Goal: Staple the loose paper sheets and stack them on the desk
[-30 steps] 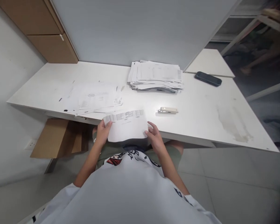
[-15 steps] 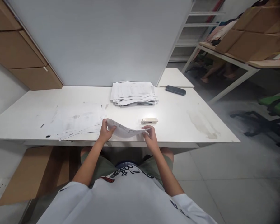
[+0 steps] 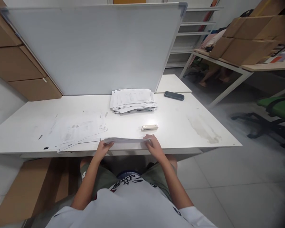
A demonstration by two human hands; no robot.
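Some paper [image 3: 127, 140] is stretched between my two hands at the desk's front edge, seen nearly edge-on; whether it is one sheet or several I cannot tell. My left hand [image 3: 104, 148] pinches its left end. At the other end, my right hand [image 3: 154, 147] has thumb and fingers closed on the paper. Just beyond the right hand a cream stapler [image 3: 149, 127] lies on the desk. Loose printed sheets [image 3: 79, 131] lie spread to the left of my left hand. Farther back is a thick stack of papers [image 3: 134, 100].
A whiteboard [image 3: 92, 47] stands along the back of the white desk [image 3: 175, 126]. To its left are stacked cardboard boxes [image 3: 26, 63]. A dark oblong case [image 3: 174, 95] lies at the back right. Another person's legs [image 3: 207, 74] show under a farther table, near a green chair [image 3: 277, 107].
The paper was bowed with its printed face showing; now it is pulled straighter, lower and edge-on. Both hands have come down nearer the desk edge. My view has tilted up a little.
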